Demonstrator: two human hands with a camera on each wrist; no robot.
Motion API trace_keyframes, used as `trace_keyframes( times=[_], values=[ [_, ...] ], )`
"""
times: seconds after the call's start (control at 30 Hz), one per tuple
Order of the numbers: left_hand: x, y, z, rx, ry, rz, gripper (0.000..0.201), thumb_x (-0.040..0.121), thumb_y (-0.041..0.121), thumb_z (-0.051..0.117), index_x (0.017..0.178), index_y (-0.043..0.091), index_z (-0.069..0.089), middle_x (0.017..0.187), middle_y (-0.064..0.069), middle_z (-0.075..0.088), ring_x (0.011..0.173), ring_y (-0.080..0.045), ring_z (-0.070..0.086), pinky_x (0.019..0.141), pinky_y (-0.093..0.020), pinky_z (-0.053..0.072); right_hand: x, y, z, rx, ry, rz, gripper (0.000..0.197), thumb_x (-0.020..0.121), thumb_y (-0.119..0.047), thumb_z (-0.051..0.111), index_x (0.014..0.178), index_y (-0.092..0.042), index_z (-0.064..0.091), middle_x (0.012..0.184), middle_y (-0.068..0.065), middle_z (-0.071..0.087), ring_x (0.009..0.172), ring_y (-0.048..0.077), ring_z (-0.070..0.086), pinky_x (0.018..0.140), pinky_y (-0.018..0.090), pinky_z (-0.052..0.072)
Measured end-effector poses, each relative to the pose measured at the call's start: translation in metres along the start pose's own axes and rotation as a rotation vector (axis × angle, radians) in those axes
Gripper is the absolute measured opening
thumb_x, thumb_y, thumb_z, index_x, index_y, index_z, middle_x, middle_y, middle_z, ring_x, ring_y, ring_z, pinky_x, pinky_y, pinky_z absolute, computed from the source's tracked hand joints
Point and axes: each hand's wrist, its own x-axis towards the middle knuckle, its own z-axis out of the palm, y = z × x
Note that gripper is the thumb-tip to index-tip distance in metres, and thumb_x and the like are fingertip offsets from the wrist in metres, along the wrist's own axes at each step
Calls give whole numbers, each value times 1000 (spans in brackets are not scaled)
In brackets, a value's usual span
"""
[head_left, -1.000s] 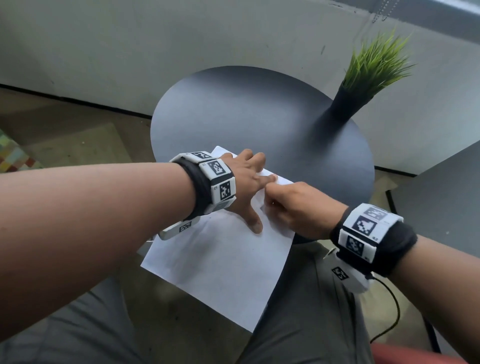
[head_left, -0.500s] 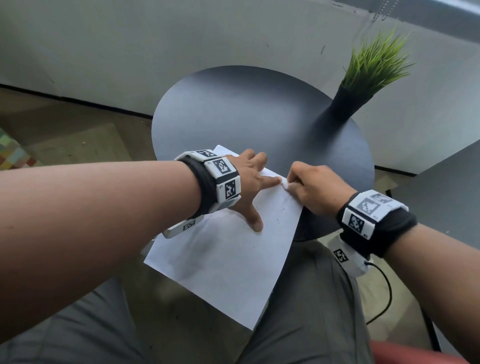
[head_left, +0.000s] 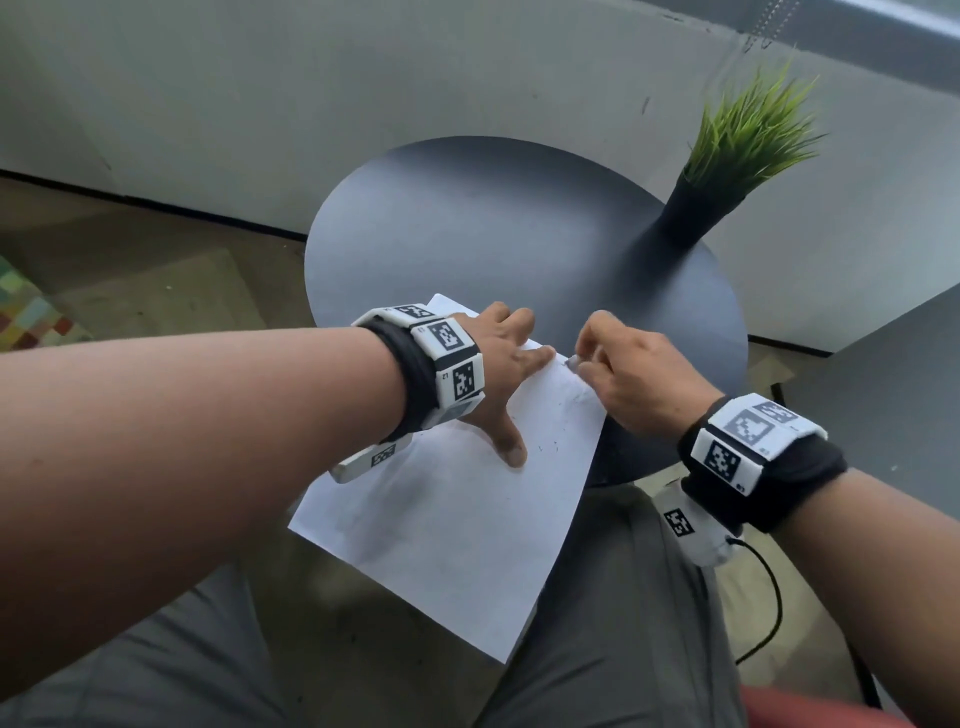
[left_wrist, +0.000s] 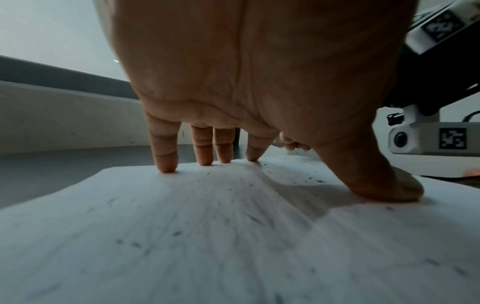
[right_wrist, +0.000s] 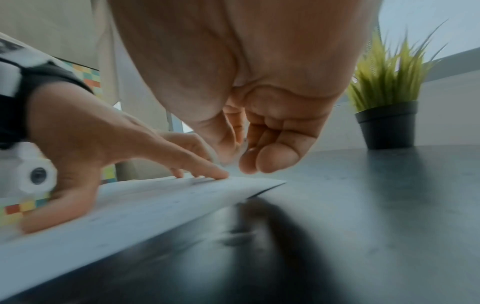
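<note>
While the sheet (head_left: 452, 545) is lying partly on the table (head_left: 493, 234) and partly overhanging the near edge above the lap, the left hand (head_left: 498, 374) is pressing it down. The fingers (left_wrist: 165, 162) are standing spread and nearly straight with their tips near the sheet's far edge. The thumb (left_wrist: 376, 185) is bearing flat nearer the middle. This wide stance is judged to be keeping the unsupported part from tipping or sliding off.

The right hand (head_left: 634, 374) is hovering just beside the left forefinger, over the sheet's far right corner. Its fingers are curling in, with thumb and forefinger pinching a pale bit (head_left: 571, 359). This is possibly an eraser, but it is too small to tell. Dark specks (left_wrist: 319, 181) are lying scattered on the sheet, which is suggesting rubbing work. The plant (head_left: 737, 145) is standing well apart at the table's far right rim, clear of both hands.
</note>
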Motion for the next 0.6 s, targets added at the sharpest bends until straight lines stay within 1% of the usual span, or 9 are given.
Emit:
trace_keyframes(
  times=[0.07,0.17,0.23,0.33,0.37,0.43,0.5,0.57,0.6],
  values=[
    [0,0,0,-3,7,-1,117,52,86,70,147,33,30,134,0,33,123,-25,34,88,-45,51,-5,-7,9,-41,9,-93,7,91,-30,58,92,-25,53,87,-1,54,85,22,53,76,35,45],
    [0,1,1,0,8,0,116,52,86,70,148,34,30,135,0,33,125,-25,33,88,-45,51,-8,-6,10,-42,8,-112,7,86,-30,65,86,-27,59,86,-2,51,83,19,53,78,32,45],
    [-1,1,0,-6,2,5,114,54,86,69,148,38,27,135,0,32,126,-25,32,87,-42,49,-9,-3,7,-43,-25,-100,8,85,-31,67,84,-28,60,84,-4,54,84,18,52,76,29,41],
    [0,2,1,-17,-4,13,111,55,87,67,149,46,24,134,0,31,126,-25,30,80,-38,41,-10,5,5,32,-38,-41,13,89,-31,64,97,-23,57,83,-5,61,81,17,55,70,26,40],
    [1,3,2,-24,0,6,110,55,89,65,149,46,25,133,0,31,126,-25,30,81,-38,42,-10,7,4,39,-34,-3,14,90,-32,62,98,-22,56,82,-7,61,81,17,56,70,26,40],
    [0,5,4,-38,15,-7,107,55,92,60,146,45,29,131,0,32,124,-25,31,86,-41,47,-12,7,4,8,-10,29,13,90,-34,61,93,-22,56,81,-7,61,83,17,56,70,28,42],
    [-2,6,4,-44,20,-13,106,55,93,59,144,44,31,129,-1,32,123,-26,31,88,-44,49,-19,-1,7,-17,-17,-65,10,89,-31,61,88,-21,57,80,-4,63,81,20,56,71,32,45],
    [-3,7,4,-44,16,-11,105,55,92,60,143,42,32,129,-2,32,121,-27,31,88,-45,50,-32,-15,13,-38,-124,-249,9,88,-27,61,83,-22,56,76,-3,61,73,20,54,68,34,47],
    [-3,8,4,-41,12,-11,105,54,92,60,142,42,33,128,-2,32,121,-27,31,89,-45,51,-37,-20,14,-52,-193,-306,9,88,-26,61,81,-24,55,74,-5,60,71,18,52,67,33,47]
  ],
)
